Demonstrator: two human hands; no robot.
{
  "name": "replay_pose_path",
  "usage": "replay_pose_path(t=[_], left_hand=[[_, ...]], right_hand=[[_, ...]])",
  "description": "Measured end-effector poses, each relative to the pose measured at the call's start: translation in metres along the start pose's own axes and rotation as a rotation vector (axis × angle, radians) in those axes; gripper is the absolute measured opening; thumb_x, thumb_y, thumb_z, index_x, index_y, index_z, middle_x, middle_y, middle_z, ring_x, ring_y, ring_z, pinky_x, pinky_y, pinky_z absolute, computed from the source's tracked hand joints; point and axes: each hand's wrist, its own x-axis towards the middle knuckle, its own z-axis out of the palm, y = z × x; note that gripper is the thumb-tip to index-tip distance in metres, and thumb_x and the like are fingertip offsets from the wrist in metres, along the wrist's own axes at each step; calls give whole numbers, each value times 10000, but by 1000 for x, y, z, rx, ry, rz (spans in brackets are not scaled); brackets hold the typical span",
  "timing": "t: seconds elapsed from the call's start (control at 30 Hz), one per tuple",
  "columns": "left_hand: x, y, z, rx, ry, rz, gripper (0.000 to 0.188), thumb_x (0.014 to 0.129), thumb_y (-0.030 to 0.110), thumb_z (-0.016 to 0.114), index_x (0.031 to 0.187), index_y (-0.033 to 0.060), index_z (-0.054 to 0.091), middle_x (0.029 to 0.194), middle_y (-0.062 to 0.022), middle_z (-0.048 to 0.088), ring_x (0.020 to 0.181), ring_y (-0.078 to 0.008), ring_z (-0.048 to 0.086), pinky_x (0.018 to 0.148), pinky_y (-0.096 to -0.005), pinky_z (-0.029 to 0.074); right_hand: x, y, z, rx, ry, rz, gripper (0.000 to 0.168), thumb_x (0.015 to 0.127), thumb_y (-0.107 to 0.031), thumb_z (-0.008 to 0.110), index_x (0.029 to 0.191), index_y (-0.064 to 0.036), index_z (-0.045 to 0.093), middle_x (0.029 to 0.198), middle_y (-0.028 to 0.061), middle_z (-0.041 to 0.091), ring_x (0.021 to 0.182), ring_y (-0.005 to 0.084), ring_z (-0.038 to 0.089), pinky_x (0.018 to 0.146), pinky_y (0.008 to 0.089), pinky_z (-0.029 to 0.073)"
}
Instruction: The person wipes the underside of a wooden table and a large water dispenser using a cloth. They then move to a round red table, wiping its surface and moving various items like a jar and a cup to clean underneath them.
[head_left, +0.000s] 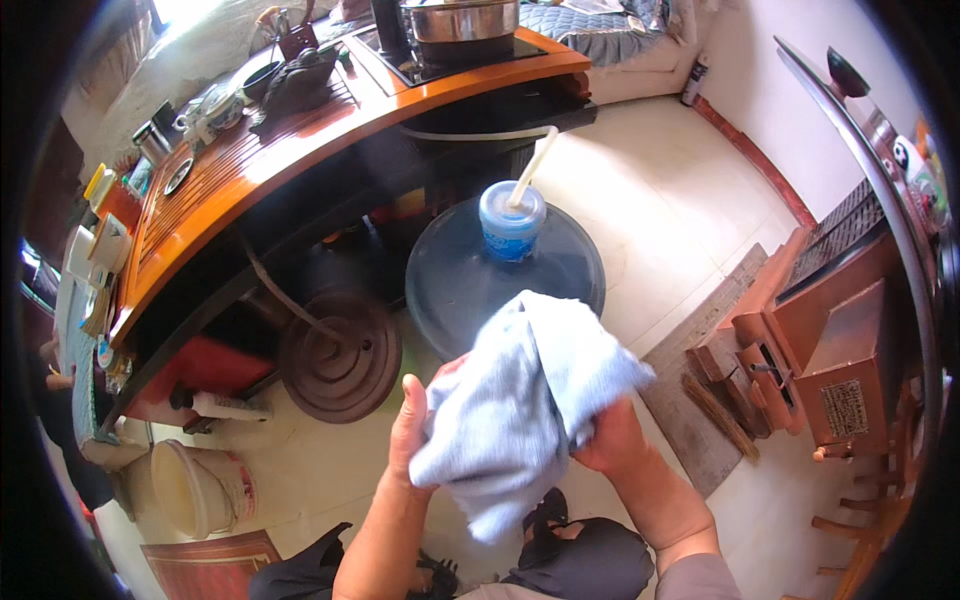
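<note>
A crumpled light blue cloth is held up between my two hands at the lower middle of the view. My left hand grips its left side, thumb raised along the edge. On the right side, my right hand holds the cloth, its fingers partly hidden under the fabric. Just beyond the cloth stands a large water bottle, seen from above, with a blue cap and a pale tube rising out of it. The cloth overlaps the bottle's near edge in view; whether they touch cannot be told.
A wooden tea table with teaware curves along the left and top, a metal pot at its far end. A brown round lid with a hose is left of the bottle. A white bucket lies lower left; a copper-coloured stove stands right.
</note>
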Motion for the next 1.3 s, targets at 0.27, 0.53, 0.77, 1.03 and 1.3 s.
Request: replay_pose_path(t=[0.27, 0.53, 0.77, 1.03, 1.3], left_hand=[[-28, 59, 25, 706, 74, 463, 213, 876, 3, 662, 1087, -12, 690, 1070, -66, 647, 979, -145, 603, 863, -270, 471], [25, 126, 42, 947, 140, 502, 207, 922, 152, 694, 1093, 36, 700, 905, -39, 671, 770, -111, 606, 719, -268, 491], [57, 45, 12, 1837, 478, 861, 400, 890, 225, 670, 1255, 70, 621, 1229, -211, 577, 1219, -375, 503, 1014, -507, 403], [111, 42, -7, 1977, 359, 667, 600, 967, 345, 524, 1485, 67, 404, 1578, -221, 299, 1486, -371, 232, 1187, -480, 205], [237, 103, 4, 1978, -255, 453, 512, 996, 379, 476, 1394, 61, 531, 1407, -215, 537, 1342, -354, 475, 1098, -441, 369]], right_hand=[[-9, -34, 14, -56, 110, 7, 735, 874, -162, 682, 1515, -73, 332, 1344, 149, 575, 1243, 251, 566, 1084, 393, 423], [43, -73, 13, -500, 212, -303, 678, 908, -38, 621, 1503, -29, 298, 1034, 119, 682, 894, 161, 672, 827, 263, 524], [68, -40, -52, -621, 418, -319, 330, 943, -64, 603, 1242, 65, 553, 968, 126, 675, 754, 161, 668, 668, 272, 557], [113, -31, -10, -1120, 361, -751, 366, 919, -113, 638, 1266, -17, 569, 1211, 130, 628, 1121, 213, 586, 986, 338, 432], [140, -12, -22, -1016, 367, -610, 478, 1009, -307, 509, 1378, -4, 472, 1354, 175, 526, 1278, 317, 478, 1101, 411, 337]])
